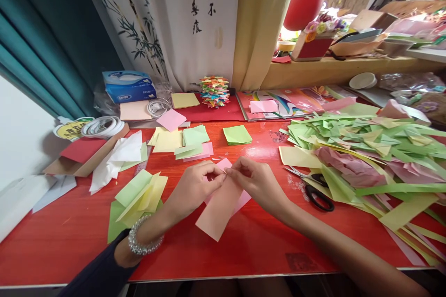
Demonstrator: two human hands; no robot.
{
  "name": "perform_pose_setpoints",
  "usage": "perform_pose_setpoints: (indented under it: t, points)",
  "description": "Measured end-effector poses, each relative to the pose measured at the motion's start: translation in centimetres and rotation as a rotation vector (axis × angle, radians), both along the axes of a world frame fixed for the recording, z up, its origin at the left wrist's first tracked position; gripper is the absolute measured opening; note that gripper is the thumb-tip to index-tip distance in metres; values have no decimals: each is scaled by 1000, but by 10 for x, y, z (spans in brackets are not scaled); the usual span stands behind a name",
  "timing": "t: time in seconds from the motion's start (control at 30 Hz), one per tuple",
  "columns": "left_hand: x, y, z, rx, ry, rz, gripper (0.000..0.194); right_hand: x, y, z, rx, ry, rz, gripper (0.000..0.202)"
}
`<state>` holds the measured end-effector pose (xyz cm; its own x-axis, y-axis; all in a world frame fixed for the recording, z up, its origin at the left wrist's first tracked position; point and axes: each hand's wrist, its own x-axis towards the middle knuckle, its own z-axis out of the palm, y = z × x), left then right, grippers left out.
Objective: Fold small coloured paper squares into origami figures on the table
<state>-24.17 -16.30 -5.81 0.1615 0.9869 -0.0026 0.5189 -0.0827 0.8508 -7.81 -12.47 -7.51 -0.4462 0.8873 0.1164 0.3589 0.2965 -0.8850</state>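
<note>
Left hand point(203, 183) and right hand point(253, 182) pinch pink paper point(219, 211) between closed fingertips, which hide its upper edge

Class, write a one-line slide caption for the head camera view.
Two hands pinch pink paper above a red table, with scissors and green scraps to the right.

On white fabric curtain point(195, 62) with bamboo print, we see two columns of black brush-style Chinese characters point(194, 7); we read 不 low in right column, 痕 ending left. White lettering on blue cardboard tissue box point(129, 93): too small for us.
</note>
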Motion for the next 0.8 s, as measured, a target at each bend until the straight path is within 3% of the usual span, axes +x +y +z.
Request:
perform_pose_setpoints:
  t: [0.4, 0.6, 0.8]
  points:
    - [2, -2, -2, -152, -162, 13, 12, -1, -2, 3, 203, -163, -9, 15]
    - [1, -5, 1, -195, -159, -11, 11, 8, 9, 10, 243, -157, -168, 19]
    - [-1, -5, 7, -105, -133, -14, 14, 16, 19, 17, 262, -165, -233, 18]
